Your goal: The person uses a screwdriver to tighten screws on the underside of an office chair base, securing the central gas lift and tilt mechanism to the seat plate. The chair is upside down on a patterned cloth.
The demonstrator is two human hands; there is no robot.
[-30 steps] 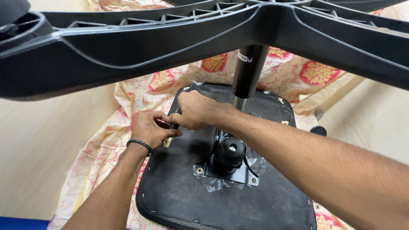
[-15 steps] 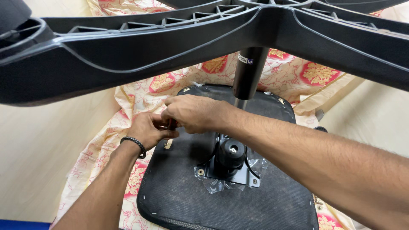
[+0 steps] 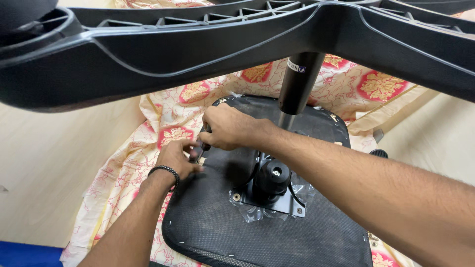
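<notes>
An office chair lies upside down, with the black underside of its seat (image 3: 277, 237) facing me. My right hand (image 3: 225, 129) is closed around the dark handle of a small screwdriver-like tool (image 3: 196, 150) at the seat's left edge. My left hand (image 3: 175, 159), with a black band on its wrist, pinches the tool's lower end where it meets the seat. Both hands touch there, and the tool's tip is hidden by fingers. A black knob and metal mounting plate (image 3: 272, 178) sit at the seat's centre, to the right of my hands.
The chair's black star base (image 3: 198, 54) spreads across the top of the view, close to the camera, on a gas cylinder (image 3: 299, 84). A red and cream patterned cloth (image 3: 128, 168) lies under the seat on a beige floor (image 3: 44, 163). Clear plastic wrap (image 3: 252, 213) clings around the plate.
My two hands have drawn closer together on the tool at the seat's left edge. The right hand now covers the handle, and the left hand has shifted slightly lower.
</notes>
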